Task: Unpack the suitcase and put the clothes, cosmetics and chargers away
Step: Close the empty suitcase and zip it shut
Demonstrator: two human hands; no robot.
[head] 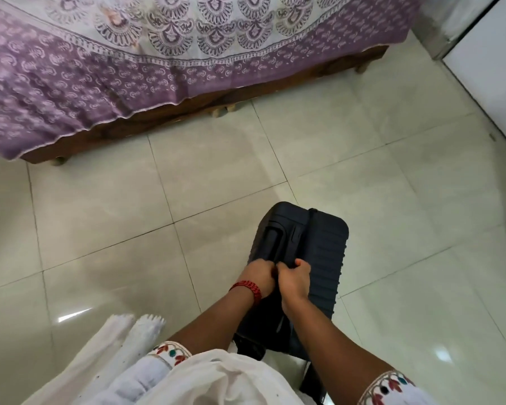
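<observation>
Both hands, my left hand and right hand, are clenched on the upright, closed suitcase standing on the floor, bed at eleven o'clock. Hard shell, probably heavy; its top handle looks the surest hold.

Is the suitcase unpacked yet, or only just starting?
Only just starting. Nothing looks done: the dark suitcase stands closed on the tiled floor. In hand: the left hand and right hand grip its top. Left: opening it and putting everything away.

Tiled floor, dark suitcase on it
</observation>
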